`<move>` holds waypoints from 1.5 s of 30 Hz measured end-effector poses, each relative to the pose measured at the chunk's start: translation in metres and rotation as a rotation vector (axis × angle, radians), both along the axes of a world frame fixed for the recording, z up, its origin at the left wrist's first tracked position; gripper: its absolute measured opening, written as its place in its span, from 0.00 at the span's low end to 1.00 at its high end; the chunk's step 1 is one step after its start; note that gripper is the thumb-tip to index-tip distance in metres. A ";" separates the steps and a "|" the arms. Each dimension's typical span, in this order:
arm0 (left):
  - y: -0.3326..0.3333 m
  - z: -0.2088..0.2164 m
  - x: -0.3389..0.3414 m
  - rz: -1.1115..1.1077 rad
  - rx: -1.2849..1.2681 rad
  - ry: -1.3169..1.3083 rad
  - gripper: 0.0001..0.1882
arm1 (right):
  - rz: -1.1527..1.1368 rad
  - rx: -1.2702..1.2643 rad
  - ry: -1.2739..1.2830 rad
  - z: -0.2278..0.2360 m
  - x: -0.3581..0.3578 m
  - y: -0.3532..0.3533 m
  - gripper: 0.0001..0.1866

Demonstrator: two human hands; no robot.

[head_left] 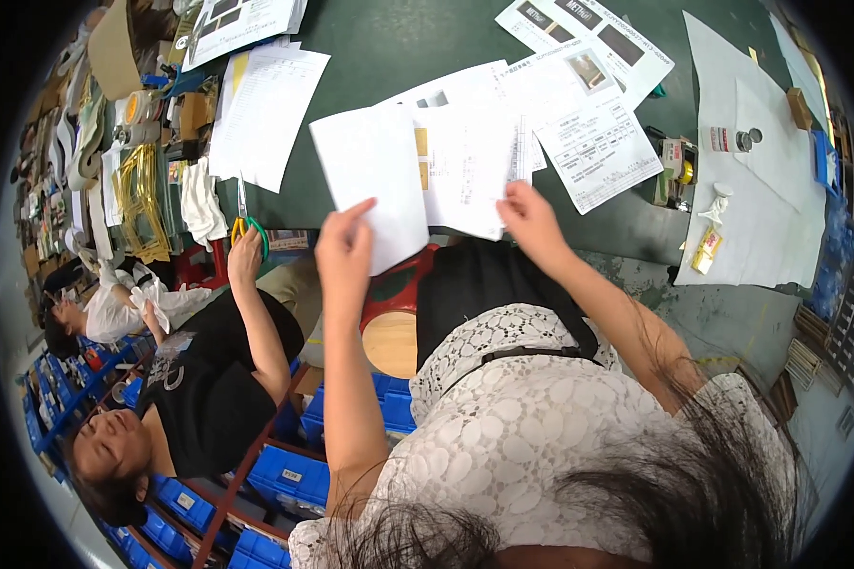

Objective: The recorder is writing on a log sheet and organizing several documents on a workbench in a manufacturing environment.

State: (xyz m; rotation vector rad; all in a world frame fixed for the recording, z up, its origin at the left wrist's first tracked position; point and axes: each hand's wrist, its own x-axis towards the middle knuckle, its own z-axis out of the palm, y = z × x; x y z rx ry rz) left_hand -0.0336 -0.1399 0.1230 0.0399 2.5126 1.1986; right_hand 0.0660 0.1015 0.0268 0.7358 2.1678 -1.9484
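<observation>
A blank white sheet (375, 180) stands partly lifted at the table's near edge, pinched at its left side by my left hand (344, 248). Its right edge overlaps a stack of printed papers (470, 171), with a tan patch showing beside it. My right hand (533, 223) grips the lower right corner of that stack between thumb and fingers. Beyond and to the right, a printed sheet with a small photo and a table (603, 142) lies flat. More printed sheets with dark pictures (626, 43) sit behind it.
To the left, a co-worker's hand (245, 256) holds scissors (241, 204) near lined sheets (270, 114). White gloves (202, 204) hang at the table edge. Rightward are a small box of items (674, 171), large white paper (769, 228) and a small bottle (719, 204). A red stool (389, 337) stands below.
</observation>
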 end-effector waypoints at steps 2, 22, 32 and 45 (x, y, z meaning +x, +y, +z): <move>0.019 -0.013 0.013 -0.117 -0.072 0.131 0.12 | 0.162 0.020 0.082 0.046 -0.012 -0.029 0.07; -0.026 -0.020 -0.006 0.258 -0.156 0.283 0.11 | 0.163 -0.016 0.175 0.038 -0.021 -0.053 0.12; -0.010 -0.024 -0.006 0.265 0.077 0.253 0.14 | 0.088 0.703 -0.052 -0.038 0.007 0.026 0.25; 0.087 -0.017 0.017 -0.190 -0.048 0.048 0.11 | 0.017 -0.041 0.061 0.013 -0.007 -0.024 0.18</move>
